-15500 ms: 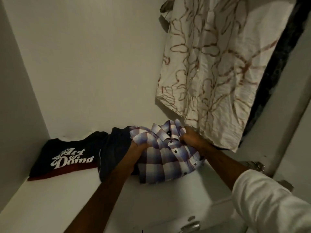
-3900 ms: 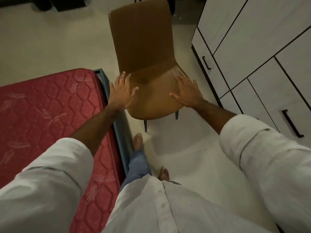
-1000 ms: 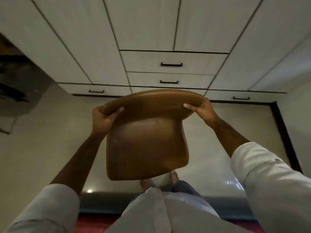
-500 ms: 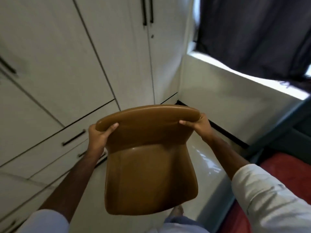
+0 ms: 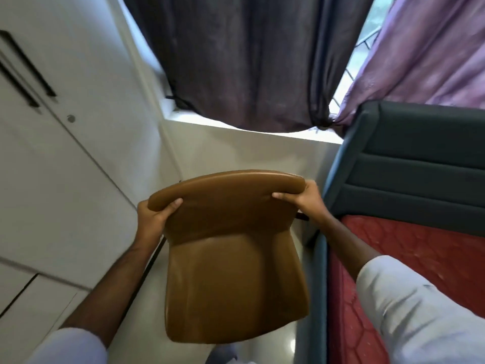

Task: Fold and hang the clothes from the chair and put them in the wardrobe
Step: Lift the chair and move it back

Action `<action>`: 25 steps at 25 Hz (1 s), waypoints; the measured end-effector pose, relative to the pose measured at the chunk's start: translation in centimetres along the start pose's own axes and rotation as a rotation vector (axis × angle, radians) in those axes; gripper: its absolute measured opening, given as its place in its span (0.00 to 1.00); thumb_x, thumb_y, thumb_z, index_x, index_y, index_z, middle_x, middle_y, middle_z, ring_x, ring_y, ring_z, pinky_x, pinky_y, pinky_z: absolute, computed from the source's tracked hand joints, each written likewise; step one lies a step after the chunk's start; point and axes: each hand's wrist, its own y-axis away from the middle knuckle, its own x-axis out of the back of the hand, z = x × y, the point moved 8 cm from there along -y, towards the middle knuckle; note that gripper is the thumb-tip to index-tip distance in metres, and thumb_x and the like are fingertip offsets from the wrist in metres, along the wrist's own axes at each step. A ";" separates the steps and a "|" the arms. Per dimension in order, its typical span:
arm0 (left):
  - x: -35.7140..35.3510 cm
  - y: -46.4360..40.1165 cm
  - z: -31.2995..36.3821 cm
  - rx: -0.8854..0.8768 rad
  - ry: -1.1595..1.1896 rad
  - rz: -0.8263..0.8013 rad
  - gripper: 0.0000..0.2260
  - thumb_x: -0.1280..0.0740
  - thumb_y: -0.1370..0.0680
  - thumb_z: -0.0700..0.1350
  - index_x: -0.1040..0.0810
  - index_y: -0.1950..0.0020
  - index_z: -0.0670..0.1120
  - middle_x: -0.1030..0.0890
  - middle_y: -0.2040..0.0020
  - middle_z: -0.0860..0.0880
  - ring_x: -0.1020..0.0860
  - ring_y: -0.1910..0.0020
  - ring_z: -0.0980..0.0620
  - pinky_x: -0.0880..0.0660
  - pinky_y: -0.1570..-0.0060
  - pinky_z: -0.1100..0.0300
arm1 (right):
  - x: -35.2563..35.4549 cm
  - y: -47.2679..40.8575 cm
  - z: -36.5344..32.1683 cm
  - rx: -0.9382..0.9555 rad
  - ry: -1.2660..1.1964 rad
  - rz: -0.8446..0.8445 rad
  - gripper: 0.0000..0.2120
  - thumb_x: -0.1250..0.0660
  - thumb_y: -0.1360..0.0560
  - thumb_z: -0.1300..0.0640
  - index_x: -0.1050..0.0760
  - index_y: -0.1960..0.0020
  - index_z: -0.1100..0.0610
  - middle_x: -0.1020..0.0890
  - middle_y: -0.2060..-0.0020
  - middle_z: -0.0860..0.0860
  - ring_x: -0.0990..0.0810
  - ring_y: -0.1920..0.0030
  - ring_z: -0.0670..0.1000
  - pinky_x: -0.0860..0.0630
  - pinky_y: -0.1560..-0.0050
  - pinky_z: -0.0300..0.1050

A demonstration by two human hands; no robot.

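Note:
A brown chair (image 5: 231, 274) with a bare seat fills the middle of the view, held up off the floor by its backrest. My left hand (image 5: 154, 219) grips the backrest's left end. My right hand (image 5: 304, 199) grips its right end. No clothes lie on the chair. The white wardrobe (image 5: 60, 158) stands to the left with its doors closed and black handles (image 5: 26, 72) showing.
A bed with a red mattress (image 5: 409, 261) and dark grey headboard (image 5: 414, 164) lies close on the right. Dark and purple curtains (image 5: 249, 59) hang over a window ledge ahead. A narrow strip of pale floor runs between wardrobe and bed.
I have turned right with the chair held in both hands; the wardrobe has slid to the left and the bed and curtains have come into view.

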 end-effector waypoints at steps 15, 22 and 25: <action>-27.7 -28.9 -6.6 0.189 -0.102 -0.544 0.13 0.21 0.28 0.47 0.19 0.48 0.48 0.17 0.51 0.52 0.18 0.52 0.53 0.20 0.42 0.48 | 13.7 -16.8 10.3 -0.315 0.095 0.408 0.19 0.16 0.36 0.58 0.16 0.47 0.61 0.12 0.52 0.52 0.13 0.50 0.51 0.18 0.50 0.44; -35.4 -35.2 -9.4 0.192 -0.169 -0.611 0.28 0.19 0.32 0.54 0.22 0.37 0.44 0.16 0.46 0.50 0.17 0.47 0.53 0.20 0.40 0.53 | 18.2 -23.8 15.3 -0.391 0.089 0.452 0.24 0.16 0.38 0.59 0.17 0.44 0.61 0.13 0.52 0.48 0.14 0.53 0.45 0.18 0.50 0.41; -37.3 -36.1 -10.2 0.225 -0.146 -0.576 0.30 0.19 0.31 0.56 0.27 0.37 0.46 0.20 0.44 0.52 0.19 0.48 0.58 0.21 0.48 0.64 | 19.1 -26.6 16.8 -0.377 0.104 0.430 0.24 0.14 0.39 0.54 0.17 0.46 0.56 0.13 0.53 0.47 0.14 0.51 0.45 0.19 0.50 0.40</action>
